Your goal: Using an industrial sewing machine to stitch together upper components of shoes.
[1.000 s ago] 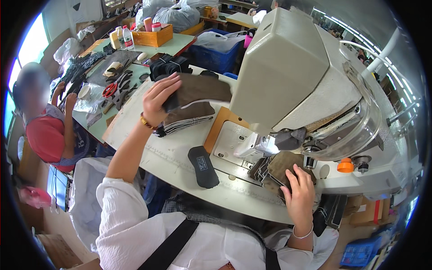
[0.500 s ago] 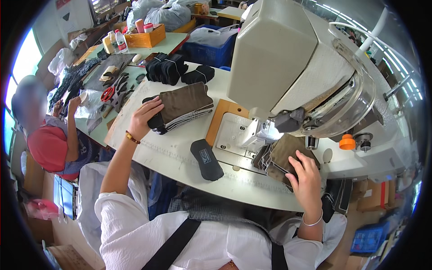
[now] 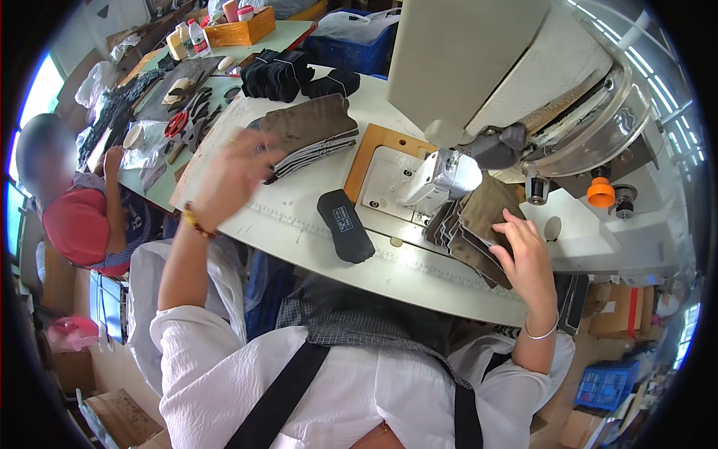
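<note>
My right hand (image 3: 527,258) grips the edge of a fanned stack of flat brown fabric pieces (image 3: 486,213), beside the needle area of a large sewing machine (image 3: 467,67). Thumb and fingers press on the pieces from the near right. Lifted and blurred, my left hand (image 3: 233,178) is at the left end of a second, thicker stack of brown pieces with pale edges (image 3: 308,123). Whether anything is in its fingers is not clear. Between the stacks, a black waisted piece with a white printed mark (image 3: 344,226) lies alone on the white machine table (image 3: 284,247).
Tied black bundles (image 3: 277,77) sit at the table's back. Beyond, a side table holds red-handled scissors (image 3: 176,123), bottles (image 3: 198,37) and an orange box (image 3: 239,28). A person in a red garment (image 3: 78,224) works at left. A blue crate (image 3: 607,385) stands at lower right.
My left hand has come off the left stack, moving toward me and slightly left. My right hand stays at its stack. The whole view has shifted a little.
</note>
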`<state>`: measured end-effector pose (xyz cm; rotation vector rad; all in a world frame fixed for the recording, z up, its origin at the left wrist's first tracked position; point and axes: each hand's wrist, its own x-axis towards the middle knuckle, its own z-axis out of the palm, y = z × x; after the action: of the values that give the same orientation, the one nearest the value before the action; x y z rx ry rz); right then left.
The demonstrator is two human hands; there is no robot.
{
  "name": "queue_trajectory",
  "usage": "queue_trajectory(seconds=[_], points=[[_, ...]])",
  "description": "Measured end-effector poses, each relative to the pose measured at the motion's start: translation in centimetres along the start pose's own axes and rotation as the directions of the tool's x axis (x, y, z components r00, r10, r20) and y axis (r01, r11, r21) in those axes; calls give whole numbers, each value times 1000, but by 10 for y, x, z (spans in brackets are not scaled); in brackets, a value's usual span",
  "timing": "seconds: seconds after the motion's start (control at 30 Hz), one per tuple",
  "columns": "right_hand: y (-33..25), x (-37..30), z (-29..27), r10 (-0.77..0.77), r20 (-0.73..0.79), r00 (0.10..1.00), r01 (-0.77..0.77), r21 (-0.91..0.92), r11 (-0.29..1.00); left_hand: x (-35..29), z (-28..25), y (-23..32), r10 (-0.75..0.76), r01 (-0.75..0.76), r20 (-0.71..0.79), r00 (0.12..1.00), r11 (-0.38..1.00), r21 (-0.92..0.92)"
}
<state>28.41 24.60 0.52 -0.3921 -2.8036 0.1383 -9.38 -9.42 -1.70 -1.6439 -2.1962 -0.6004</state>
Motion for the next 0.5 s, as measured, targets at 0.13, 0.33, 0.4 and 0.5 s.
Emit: queue_trajectory(seconds=[0.13, 0.33, 0.4, 0.5], points=[[-4, 4, 0, -20, 19, 1000, 22, -91, 996, 18, 47, 60, 372, -267, 327, 869, 908, -323], [-13, 8, 6, -16, -21, 1000, 11, -221, 975, 42, 72, 57, 508, -357, 441, 740, 853, -382], [-15, 8, 8, -26, -39, 999, 16, -238, 971, 41, 76, 52, 534, -376, 423, 732, 835, -402], [-15, 11, 9, -14, -52, 999, 2, -232, 973, 37, 81, 44, 577, -409, 329, 747, 790, -457]])
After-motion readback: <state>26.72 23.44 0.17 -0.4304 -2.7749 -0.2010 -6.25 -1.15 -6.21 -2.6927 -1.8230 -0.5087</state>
